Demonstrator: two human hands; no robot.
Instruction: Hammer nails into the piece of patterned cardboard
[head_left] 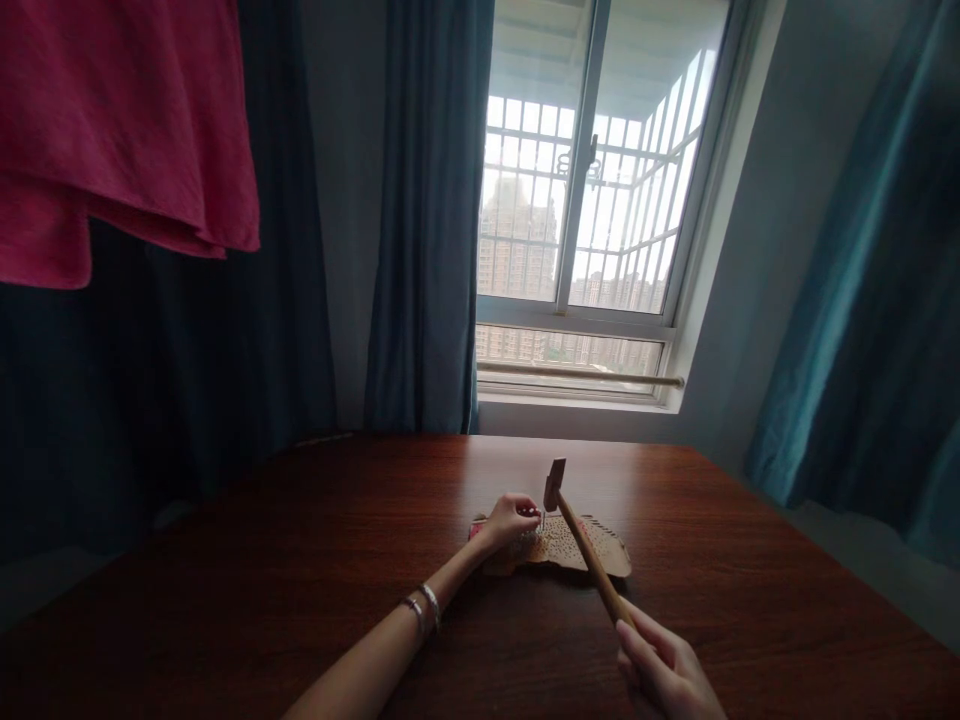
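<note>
A flat wooden board (600, 550) full of small holes lies on the dark wooden table (300, 570). My left hand (510, 519), bracelets at its wrist, rests on the board's left part with fingers pinched on a small nail (541, 516) standing upright. My right hand (664, 670) is wrapped round the wooden handle of a hammer (581, 545). The hammer's head (554, 484) hangs just above and right of the nail.
A small pink thing (477, 527) peeks out beside the board's left end. Behind the table are a barred window (592, 200) and blue curtains (427, 220). A red cloth (120, 130) hangs at the upper left.
</note>
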